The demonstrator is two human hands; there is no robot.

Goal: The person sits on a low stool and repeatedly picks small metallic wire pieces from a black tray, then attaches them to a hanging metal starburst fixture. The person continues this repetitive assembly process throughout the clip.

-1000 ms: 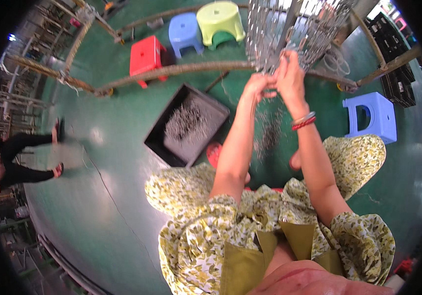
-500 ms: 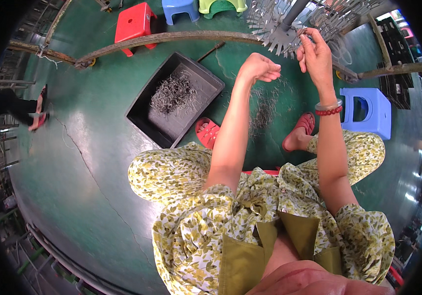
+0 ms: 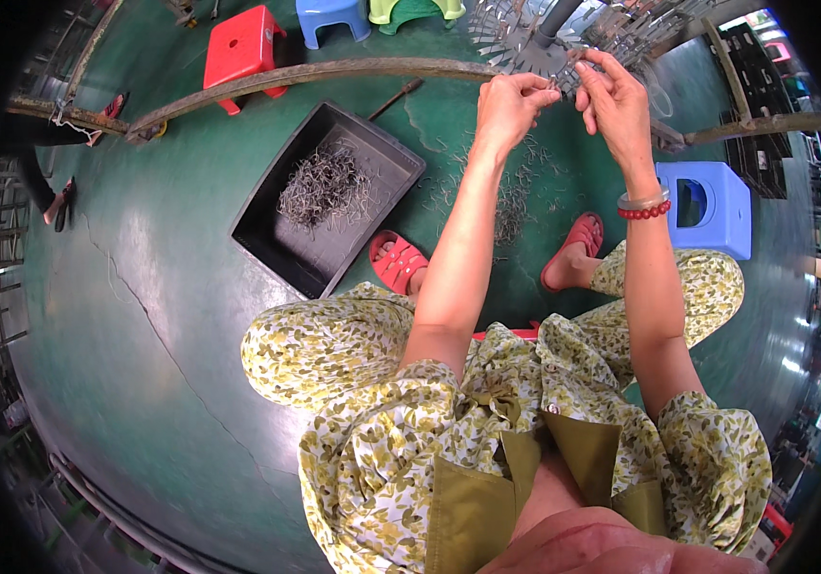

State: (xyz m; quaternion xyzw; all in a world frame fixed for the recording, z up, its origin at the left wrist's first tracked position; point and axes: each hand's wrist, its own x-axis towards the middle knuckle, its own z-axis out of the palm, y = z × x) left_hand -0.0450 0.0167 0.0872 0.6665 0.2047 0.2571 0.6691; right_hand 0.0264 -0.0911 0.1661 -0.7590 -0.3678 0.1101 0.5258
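Observation:
My left hand (image 3: 510, 110) is raised at the lower edge of a round rack (image 3: 543, 59), its thumb and fingertips pinched together. Whatever lies in that pinch is too small to make out. Close beside it on the right, my right hand (image 3: 618, 103) has thumb and forefinger closed at the rack's rim, the other fingers loosely curled. What it grips there I cannot make out. Thin silvery metal strips fan outward from the rack around a grey upright pole (image 3: 558, 19). Below the hands, many small dark metal pieces (image 3: 511, 206) lie scattered on the green floor.
A black tray (image 3: 396, 158) with a heap of thin metal pieces (image 3: 326, 187) lies left of my feet. A curved bar (image 3: 334, 72) crosses in front. Around stand a red stool (image 3: 238, 50), a blue stool (image 3: 332, 17) and another blue stool (image 3: 728, 206). Someone's legs show far left.
My left hand has moved up and right toward the rack, its fingers now in a pinch near my right hand. The person at far left has stepped. The whole view has shifted slightly.

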